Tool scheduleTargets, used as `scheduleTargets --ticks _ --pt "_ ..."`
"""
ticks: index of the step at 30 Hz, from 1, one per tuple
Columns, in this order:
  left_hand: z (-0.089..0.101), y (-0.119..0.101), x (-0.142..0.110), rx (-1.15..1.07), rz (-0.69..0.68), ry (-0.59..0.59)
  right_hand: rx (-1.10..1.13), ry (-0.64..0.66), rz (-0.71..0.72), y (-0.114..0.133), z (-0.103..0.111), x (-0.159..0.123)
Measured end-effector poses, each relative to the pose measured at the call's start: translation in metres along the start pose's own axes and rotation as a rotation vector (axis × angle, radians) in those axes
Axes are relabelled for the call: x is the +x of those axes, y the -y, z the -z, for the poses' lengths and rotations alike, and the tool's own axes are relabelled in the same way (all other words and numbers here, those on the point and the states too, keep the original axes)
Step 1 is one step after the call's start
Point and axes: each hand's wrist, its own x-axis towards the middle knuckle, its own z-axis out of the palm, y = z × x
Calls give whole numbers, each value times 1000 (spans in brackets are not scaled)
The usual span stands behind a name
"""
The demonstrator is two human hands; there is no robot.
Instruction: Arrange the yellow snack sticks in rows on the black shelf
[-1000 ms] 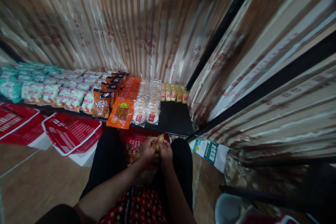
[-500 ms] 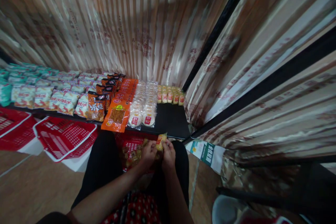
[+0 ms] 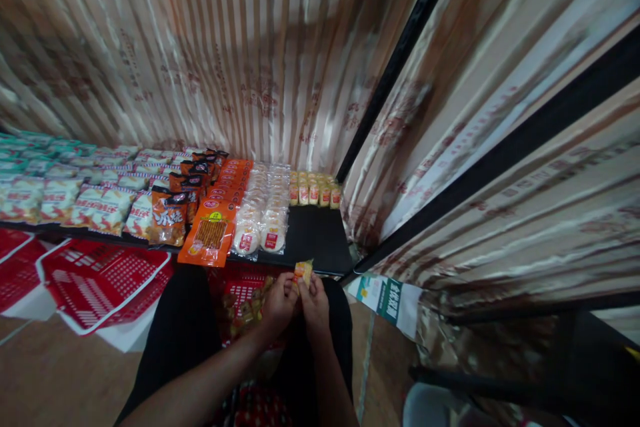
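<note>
Yellow snack packet (image 3: 303, 271) is resting in your hands just short of the near edge of the black shelf (image 3: 320, 233), close to the red basket (image 3: 242, 289) between your knees (image 3: 187, 310); whether it is hanging over the basket's rim, you are hiding with your hands. Your right hand (image 3: 315, 300) is pinching it between thumb and fingers, while your left hand (image 3: 280, 301) is curling at its left edge, and I cannot tell whether that one is gripping too. You are, I judge, handling this single packet at close quarters, and the next move seems to be calling for a light, steady pinch. Its free end is pointing away from you, towards the shelf; its long axis appears to be running the same way, though your fingers are covering the lower end.
</note>
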Motion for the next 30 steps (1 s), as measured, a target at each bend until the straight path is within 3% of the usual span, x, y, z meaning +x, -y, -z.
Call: scheduleTargets --ticks 8,12,17,24,30 --pt "-1 -8 9 77 -51 12 -525 -84 247 8 8 5" --pt "-3 -11 21 78 -112 -28 -667 -78 327 17 7 13" --pt "-3 -22 32 239 -187 -73 -633 -95 336 23 6 24" --pt "-13 -30 51 252 -186 -92 -564 -59 300 27 3 47" --pt "-24 -32 65 236 -149 -107 -677 -155 419 22 4 68"
